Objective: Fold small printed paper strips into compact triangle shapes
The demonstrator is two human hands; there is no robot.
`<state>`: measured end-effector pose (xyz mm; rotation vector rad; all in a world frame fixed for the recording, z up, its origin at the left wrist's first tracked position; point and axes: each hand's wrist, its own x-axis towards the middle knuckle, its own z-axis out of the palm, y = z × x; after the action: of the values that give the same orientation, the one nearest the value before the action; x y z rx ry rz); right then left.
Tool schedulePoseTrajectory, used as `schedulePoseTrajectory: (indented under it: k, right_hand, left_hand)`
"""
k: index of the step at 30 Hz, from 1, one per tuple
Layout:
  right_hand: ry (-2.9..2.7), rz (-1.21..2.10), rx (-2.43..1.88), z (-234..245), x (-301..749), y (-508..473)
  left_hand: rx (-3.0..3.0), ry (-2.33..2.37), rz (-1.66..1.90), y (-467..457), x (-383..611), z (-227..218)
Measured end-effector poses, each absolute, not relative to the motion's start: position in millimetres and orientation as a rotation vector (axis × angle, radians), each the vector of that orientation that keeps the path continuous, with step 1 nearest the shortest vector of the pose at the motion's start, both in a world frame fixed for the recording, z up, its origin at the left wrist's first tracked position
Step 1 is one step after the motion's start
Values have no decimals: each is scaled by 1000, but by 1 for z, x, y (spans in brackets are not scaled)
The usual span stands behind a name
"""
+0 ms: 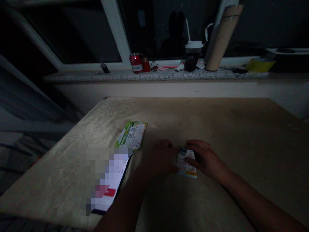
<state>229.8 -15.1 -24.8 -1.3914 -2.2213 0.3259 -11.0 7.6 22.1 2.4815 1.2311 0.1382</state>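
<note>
Looks like a small printed leaflet (pixel 187 166), thin paper, pressed flat on the surface (pixel 229 129) between both hands, near the front edge. Probably weighs almost nothing, bends and creases at a touch, and slides easily if glossy. Best taken by a free corner or the lower edge, pinched lightly, or slid first to lift an edge. Left hand (pixel 160 158) laid flat and uncurled, fingertips at the left edge of the paper. Right hand (pixel 205 158) spread over the top and right side, thumb across the print, pressing rather than clasping. To the left, apart, a larger green leaflet (pixel 132 135) and a white sheet (pixel 113 187), both flat. Surface tan, matt, streaked like board. Beyond, on a speckled stone sill (pixel 169 74): a red can (pixel 136 63), a lidded cup (pixel 192 56) with straw, a cardboard tube (pixel 223 35) leaning upright.
</note>
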Motion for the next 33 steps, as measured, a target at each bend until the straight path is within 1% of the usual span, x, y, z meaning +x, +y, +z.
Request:
schedulePoseTrajectory:
  k: [12, 21, 26, 33]
  right_hand:
    - [-2239, 341, -1426, -29, 263, -12]
    - [-2125, 588, -1256, -14, 260, -15]
    - [-2229, 473, -1275, -14, 252, -17]
    - [-2245, 458, -1309, -22, 254, -14]
  left_hand:
    - [2481, 1242, 144, 9, -12, 18]
    - [2477, 1233, 100, 10, -12, 22]
    - [2481, 1219, 104, 9, -12, 26]
    - [2495, 1216, 117, 8, -12, 26]
